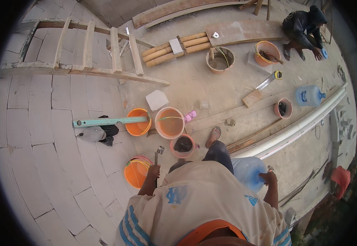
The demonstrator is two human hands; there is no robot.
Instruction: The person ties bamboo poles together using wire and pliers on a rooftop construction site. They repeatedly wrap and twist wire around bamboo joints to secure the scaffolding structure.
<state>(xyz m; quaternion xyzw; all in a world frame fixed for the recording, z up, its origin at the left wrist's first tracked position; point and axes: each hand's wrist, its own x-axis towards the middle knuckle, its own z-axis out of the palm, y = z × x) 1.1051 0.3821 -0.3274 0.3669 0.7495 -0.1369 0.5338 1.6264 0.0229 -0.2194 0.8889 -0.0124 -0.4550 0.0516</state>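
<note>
My left hand (154,170) is closed around the dark handle of a hammer-like tool (159,151), its metal head pointing up and away from me. An orange bucket (135,180) stands just left of that hand. My right hand (268,177) is curled beside a large clear-blue water jug (244,169). A small metallic tip (271,168) shows above its fingers, but I cannot tell what it belongs to. Before my feet are a pink bucket with dark contents (182,153), a pale bucket (169,130) and an orange bucket (139,129).
A green spirit level (108,121) rests across the orange bucket toward the block wall (39,135). A wooden ladder (92,69) leans at left. Ahead are a handsaw (266,81), mortar bucket (220,60) and bamboo poles (174,50). White pipes (297,129) run right; a person (304,30) crouches far right.
</note>
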